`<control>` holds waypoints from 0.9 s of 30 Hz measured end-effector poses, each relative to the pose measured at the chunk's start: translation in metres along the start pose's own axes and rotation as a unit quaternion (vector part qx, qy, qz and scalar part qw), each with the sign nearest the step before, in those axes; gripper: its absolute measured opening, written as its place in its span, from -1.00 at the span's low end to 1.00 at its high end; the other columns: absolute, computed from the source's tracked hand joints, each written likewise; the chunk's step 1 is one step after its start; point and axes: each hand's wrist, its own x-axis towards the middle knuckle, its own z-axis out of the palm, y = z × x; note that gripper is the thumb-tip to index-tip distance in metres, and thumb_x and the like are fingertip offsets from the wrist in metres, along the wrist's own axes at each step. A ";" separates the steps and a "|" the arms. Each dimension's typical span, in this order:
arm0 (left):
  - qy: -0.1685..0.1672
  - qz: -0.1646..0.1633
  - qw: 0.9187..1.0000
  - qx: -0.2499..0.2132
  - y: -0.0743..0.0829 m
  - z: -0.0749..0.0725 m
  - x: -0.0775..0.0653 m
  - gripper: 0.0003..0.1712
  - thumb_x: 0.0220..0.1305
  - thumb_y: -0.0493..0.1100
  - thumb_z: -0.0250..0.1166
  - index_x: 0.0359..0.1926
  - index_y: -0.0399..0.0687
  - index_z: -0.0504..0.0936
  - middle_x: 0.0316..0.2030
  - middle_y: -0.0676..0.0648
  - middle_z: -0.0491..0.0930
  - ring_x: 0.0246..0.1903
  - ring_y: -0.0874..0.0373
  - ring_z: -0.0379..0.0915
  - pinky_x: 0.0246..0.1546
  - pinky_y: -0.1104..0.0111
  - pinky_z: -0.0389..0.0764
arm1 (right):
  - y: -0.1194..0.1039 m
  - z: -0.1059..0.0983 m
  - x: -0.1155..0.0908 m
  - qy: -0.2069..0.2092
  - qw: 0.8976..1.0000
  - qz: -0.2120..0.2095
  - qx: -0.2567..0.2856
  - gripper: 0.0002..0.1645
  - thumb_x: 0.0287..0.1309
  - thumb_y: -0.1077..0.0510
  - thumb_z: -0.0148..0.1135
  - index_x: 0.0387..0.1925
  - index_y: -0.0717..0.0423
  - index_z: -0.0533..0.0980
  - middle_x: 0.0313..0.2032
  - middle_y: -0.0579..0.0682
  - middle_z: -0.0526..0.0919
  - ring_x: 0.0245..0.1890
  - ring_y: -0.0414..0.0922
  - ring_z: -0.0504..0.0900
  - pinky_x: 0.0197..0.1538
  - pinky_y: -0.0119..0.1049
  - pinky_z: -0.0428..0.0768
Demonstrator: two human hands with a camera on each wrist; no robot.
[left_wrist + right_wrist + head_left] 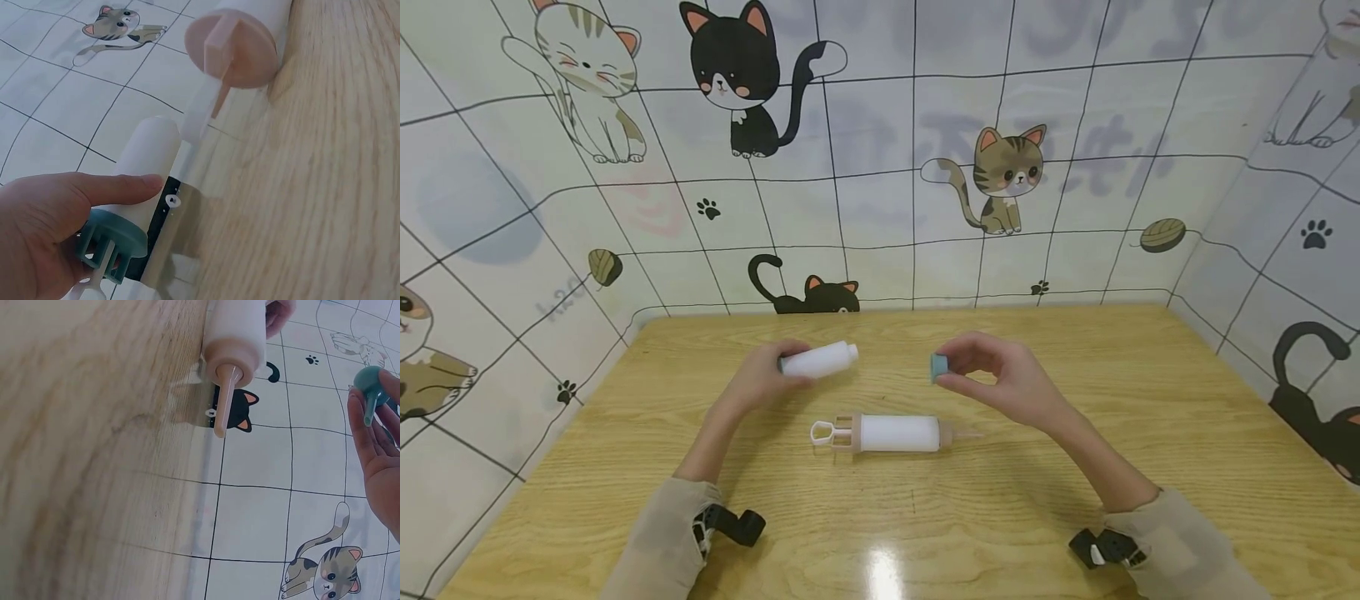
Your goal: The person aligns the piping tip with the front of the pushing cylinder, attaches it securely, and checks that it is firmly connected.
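Note:
My left hand [758, 375] grips a white syringe barrel [818, 361] near its back end, tilted slightly up toward the right, its narrower front end bare. In the left wrist view the thumb lies along the barrel, and a teal collar [119, 231] with a white plunger handle [94, 290] shows at the back. To the right, my right hand [1007, 379] pinches a teal nozzle cap [938, 367] between thumb and fingertips, apart from the barrel. Its thin spout [370, 407] shows in the right wrist view.
A second white syringe [898, 433], with beige ends, lies across the wooden table [910, 517] in front of both hands. Its plunger ring [822, 433] points left and its nozzle [966, 434] right. A cat-print sheet [880, 208] stands behind the table and at its sides.

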 end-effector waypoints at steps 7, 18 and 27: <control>0.003 0.019 0.999 -0.046 0.018 -0.002 0.000 -0.36 0.04 -0.09 0.60 0.17 -0.09 0.65 0.06 -0.11 0.66 -0.02 -0.04 0.54 0.00 0.07 0.52 | 0.000 -0.001 -0.001 0.000 1.000 0.010 -0.013 -0.67 0.20 0.30 0.42 0.00 0.11 0.61 -0.21 -0.10 0.72 -0.21 -0.12 0.71 -0.10 -0.32 0.66; 0.014 0.064 0.995 -0.071 0.053 -0.006 -0.005 -0.38 0.01 -0.10 0.62 0.14 -0.06 0.67 0.00 -0.05 0.69 -0.10 0.02 0.55 -0.08 0.15 0.53 | -0.002 -0.002 0.000 0.004 1.000 0.002 -0.024 -0.68 0.19 0.31 0.42 -0.01 0.12 0.61 -0.22 -0.11 0.72 -0.22 -0.14 0.70 -0.09 -0.36 0.65; 0.008 0.106 0.989 -0.099 0.074 -0.006 -0.012 -0.42 0.00 -0.20 0.62 0.10 -0.06 0.68 -0.01 -0.01 0.69 -0.10 0.05 0.56 -0.06 0.13 0.55 | -0.001 0.000 0.000 0.016 0.999 -0.035 -0.029 -0.63 0.15 0.39 0.42 0.01 0.16 0.61 -0.19 -0.07 0.72 -0.22 -0.15 0.71 -0.09 -0.34 0.67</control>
